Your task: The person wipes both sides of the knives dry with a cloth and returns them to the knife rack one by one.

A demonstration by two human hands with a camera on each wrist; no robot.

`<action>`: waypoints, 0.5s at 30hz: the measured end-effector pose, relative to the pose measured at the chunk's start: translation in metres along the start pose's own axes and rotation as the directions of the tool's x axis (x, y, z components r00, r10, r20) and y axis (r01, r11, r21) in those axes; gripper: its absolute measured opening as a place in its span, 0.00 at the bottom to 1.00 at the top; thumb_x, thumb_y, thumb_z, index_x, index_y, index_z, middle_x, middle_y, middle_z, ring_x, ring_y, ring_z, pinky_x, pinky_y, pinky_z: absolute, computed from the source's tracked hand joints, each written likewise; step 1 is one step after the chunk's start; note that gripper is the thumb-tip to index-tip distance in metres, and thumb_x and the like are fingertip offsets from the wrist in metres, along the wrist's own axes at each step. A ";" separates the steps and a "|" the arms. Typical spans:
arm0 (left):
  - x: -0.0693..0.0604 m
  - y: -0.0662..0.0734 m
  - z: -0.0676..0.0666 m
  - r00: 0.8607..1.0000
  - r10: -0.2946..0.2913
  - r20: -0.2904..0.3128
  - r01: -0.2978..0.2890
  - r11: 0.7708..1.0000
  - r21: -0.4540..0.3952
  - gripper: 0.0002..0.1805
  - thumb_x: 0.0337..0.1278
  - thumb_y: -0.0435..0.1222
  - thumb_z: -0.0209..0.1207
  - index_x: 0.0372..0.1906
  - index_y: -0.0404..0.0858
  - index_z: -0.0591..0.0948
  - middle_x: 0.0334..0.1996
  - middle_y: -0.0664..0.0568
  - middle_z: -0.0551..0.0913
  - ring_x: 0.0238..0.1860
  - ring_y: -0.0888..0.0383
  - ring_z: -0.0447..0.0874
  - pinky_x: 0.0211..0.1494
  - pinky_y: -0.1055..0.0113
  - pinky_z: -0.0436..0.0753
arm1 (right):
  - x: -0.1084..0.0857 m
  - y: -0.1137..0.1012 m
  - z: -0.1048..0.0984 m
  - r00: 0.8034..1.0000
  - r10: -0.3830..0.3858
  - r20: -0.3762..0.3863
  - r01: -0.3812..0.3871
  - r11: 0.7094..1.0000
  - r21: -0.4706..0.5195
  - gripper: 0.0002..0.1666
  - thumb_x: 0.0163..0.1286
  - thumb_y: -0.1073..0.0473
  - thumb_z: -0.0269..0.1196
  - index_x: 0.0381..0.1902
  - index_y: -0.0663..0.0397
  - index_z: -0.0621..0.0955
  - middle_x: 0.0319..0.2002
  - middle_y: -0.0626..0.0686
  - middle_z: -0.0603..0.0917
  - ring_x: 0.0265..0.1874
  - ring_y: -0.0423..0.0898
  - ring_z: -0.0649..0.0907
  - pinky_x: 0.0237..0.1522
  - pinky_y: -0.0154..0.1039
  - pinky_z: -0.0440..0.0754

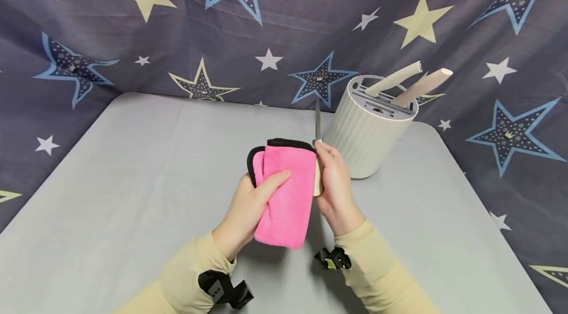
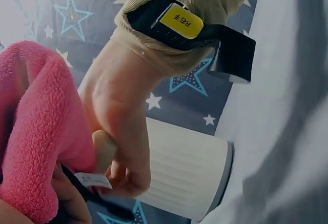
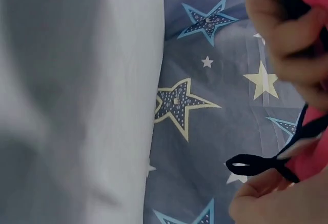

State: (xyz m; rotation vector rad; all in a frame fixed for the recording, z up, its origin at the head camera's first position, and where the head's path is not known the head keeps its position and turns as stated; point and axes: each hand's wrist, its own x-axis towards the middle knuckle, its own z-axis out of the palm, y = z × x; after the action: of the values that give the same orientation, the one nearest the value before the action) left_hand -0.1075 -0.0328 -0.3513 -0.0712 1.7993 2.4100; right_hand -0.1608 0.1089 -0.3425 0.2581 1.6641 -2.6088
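Observation:
A folded pink cloth (image 1: 286, 195) with black edging is gripped in my left hand (image 1: 248, 208), thumb lying across its front. My right hand (image 1: 337, 186) holds a knife by its cream handle (image 1: 317, 181), right beside the cloth's edge. The knife's narrow blade (image 1: 317, 122) points away, towards the back of the table. In the left wrist view, the butt of the handle (image 2: 105, 149) shows between the cloth and the right hand, with a white tag (image 2: 94, 180) below. A black hanging loop (image 3: 246, 165) sticks out from the cloth in the right wrist view.
A cream ribbed knife block (image 1: 368, 131) stands at the back right, close to the right hand. Two knives, one with a cream handle (image 1: 395, 79) and one with a pinkish handle (image 1: 423, 88), stand in its slots. Behind the grey table (image 1: 111, 181) hangs a star-patterned cloth backdrop (image 1: 275, 23).

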 end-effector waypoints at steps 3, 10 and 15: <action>0.000 0.004 -0.004 1.000 -0.004 -0.014 0.004 1.000 -0.002 0.13 0.62 0.40 0.62 0.45 0.36 0.77 0.29 0.51 0.85 0.29 0.56 0.87 0.36 0.61 0.85 | 0.004 -0.007 -0.002 0.999 -0.040 -0.031 0.038 0.997 -0.073 0.09 0.78 0.58 0.51 0.50 0.56 0.72 0.38 0.46 0.76 0.30 0.36 0.77 0.33 0.28 0.77; 0.000 0.008 -0.013 0.999 -0.006 -0.032 0.006 1.000 0.002 0.13 0.63 0.40 0.62 0.45 0.36 0.76 0.29 0.51 0.86 0.29 0.55 0.87 0.36 0.60 0.85 | 0.009 -0.029 -0.010 0.992 -0.123 0.004 0.121 0.966 -0.228 0.09 0.79 0.59 0.49 0.49 0.57 0.73 0.27 0.44 0.79 0.23 0.39 0.74 0.28 0.29 0.74; -0.001 0.010 -0.019 0.999 -0.011 -0.049 0.012 1.000 0.014 0.13 0.62 0.40 0.62 0.45 0.36 0.76 0.28 0.52 0.86 0.28 0.55 0.87 0.35 0.60 0.85 | 0.010 -0.053 -0.015 0.981 -0.192 0.024 0.189 0.922 -0.337 0.11 0.79 0.59 0.50 0.52 0.58 0.73 0.27 0.42 0.80 0.23 0.37 0.76 0.29 0.29 0.76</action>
State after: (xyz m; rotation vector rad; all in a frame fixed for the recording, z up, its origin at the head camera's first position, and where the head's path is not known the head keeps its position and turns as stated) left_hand -0.1089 -0.0535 -0.3474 -0.1396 1.8309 2.4078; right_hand -0.1748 0.1458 -0.3031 0.0985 2.2020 -2.3823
